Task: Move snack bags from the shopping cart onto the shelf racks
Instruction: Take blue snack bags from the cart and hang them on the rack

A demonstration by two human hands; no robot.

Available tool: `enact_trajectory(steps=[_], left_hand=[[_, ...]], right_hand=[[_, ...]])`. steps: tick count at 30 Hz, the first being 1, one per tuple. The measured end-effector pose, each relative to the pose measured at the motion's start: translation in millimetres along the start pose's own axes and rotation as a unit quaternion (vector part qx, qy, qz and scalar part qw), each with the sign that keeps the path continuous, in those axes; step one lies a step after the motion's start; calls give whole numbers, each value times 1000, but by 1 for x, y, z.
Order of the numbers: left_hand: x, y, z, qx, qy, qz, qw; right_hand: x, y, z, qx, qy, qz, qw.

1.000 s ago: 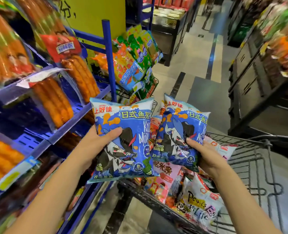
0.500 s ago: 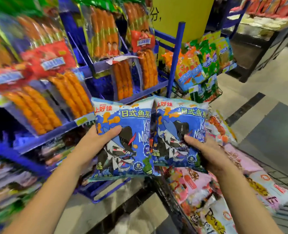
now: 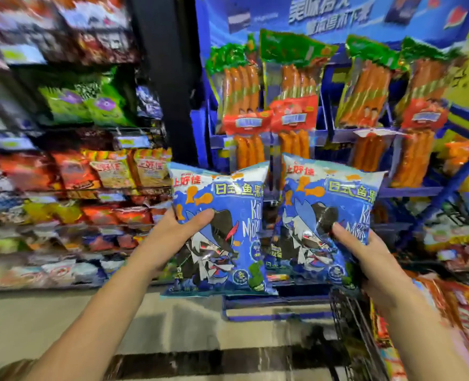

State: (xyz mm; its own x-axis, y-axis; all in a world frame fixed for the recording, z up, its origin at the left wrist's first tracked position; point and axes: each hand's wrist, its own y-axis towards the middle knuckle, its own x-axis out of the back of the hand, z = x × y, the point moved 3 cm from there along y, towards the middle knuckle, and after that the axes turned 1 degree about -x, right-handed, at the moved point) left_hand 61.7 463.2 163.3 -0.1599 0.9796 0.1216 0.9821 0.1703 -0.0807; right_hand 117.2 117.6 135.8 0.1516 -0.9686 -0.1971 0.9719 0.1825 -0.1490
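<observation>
Pinching blue snack bag [image 3: 222,229] in left grip [image 3: 170,237], second bag [image 3: 321,221] in right grip [image 3: 373,259]; both mid-air near cart [image 3: 347,325], short of shelf racks [image 3: 112,196]. Could slip floorward: glossy film, thumb-and-finger hold only

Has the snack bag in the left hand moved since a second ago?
Yes. The left hand has carried its blue bag leftward, away from the cart, and now holds it in front of the sausage rack.
</observation>
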Motion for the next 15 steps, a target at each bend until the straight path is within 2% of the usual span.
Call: enact_trajectory(steps=[7,15], left_hand=[[151,-43,-7,-25,2,-84,996],[296,-68,-8,-59,20,-99,993]], right_hand=[[-140,2,-8,31,-39,36,998],[-296,0,-22,62,-77,41,994]])
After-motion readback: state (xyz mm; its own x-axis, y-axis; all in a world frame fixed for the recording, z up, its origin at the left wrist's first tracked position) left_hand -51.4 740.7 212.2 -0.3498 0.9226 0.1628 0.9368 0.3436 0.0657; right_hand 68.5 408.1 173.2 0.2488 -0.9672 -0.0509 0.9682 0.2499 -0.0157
